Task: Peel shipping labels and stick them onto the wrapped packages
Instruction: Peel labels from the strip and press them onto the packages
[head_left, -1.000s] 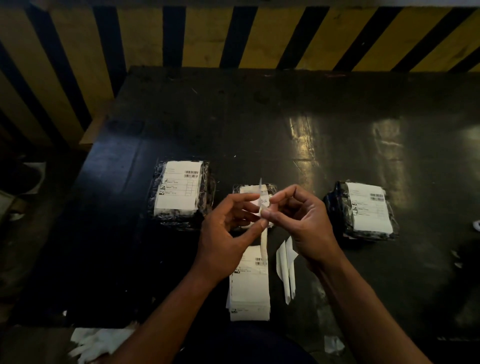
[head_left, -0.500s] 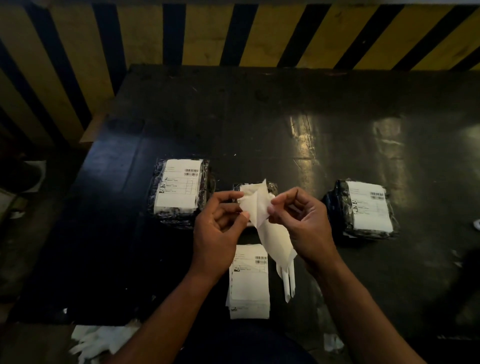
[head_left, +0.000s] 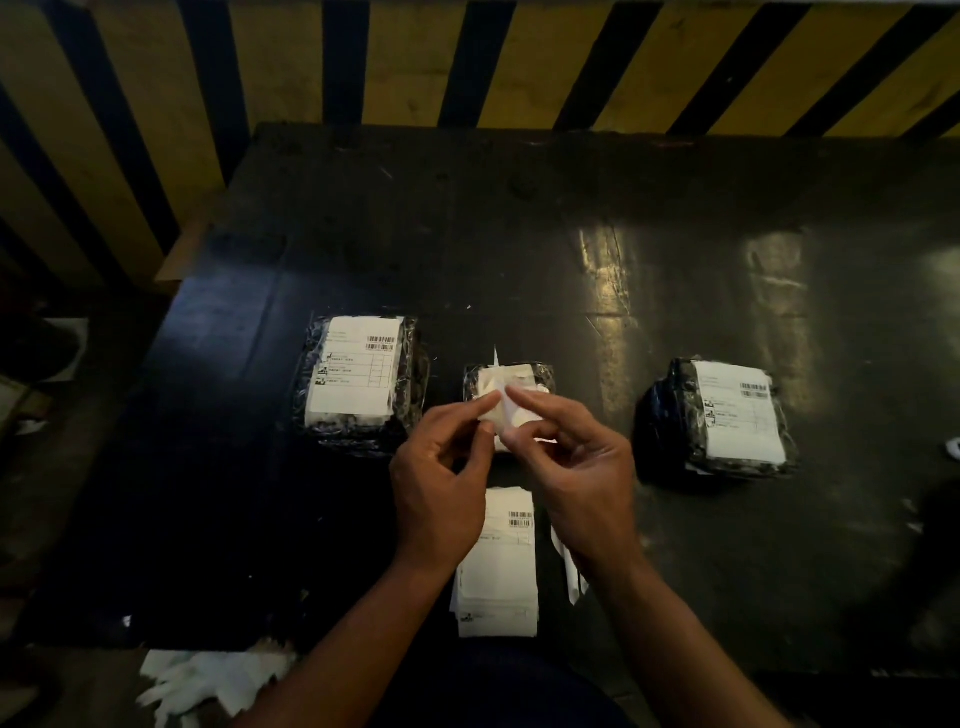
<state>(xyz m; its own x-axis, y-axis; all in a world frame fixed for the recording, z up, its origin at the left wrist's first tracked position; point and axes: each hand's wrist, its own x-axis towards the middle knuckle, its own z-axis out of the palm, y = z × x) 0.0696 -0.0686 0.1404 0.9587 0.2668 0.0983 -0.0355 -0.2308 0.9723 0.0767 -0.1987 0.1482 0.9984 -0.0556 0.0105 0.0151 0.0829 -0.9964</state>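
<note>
label (head_left: 498, 410) now bunched small; left hand (head_left: 439, 499) and right hand (head_left: 582, 483) each grip pinching it

Two bare forearms are seen entering from the bottom edge, each ending in a bare hand: left hand (head_left: 439, 483), right hand (head_left: 582, 478). No sleeves, gloves, watch, rings or bands are worn on the visible parts; wrists are uncovered. Short, unpainted nails are made out on the fingertips (head_left: 511, 397) of the right hand; detail is dimmed by low light. Below the hands, between the two forearms, a dark navy garment (head_left: 498, 691) is seen at the frame bottom, plain, no print or seam discernible. Whether it is a shirt or trousers cannot be told.
</note>
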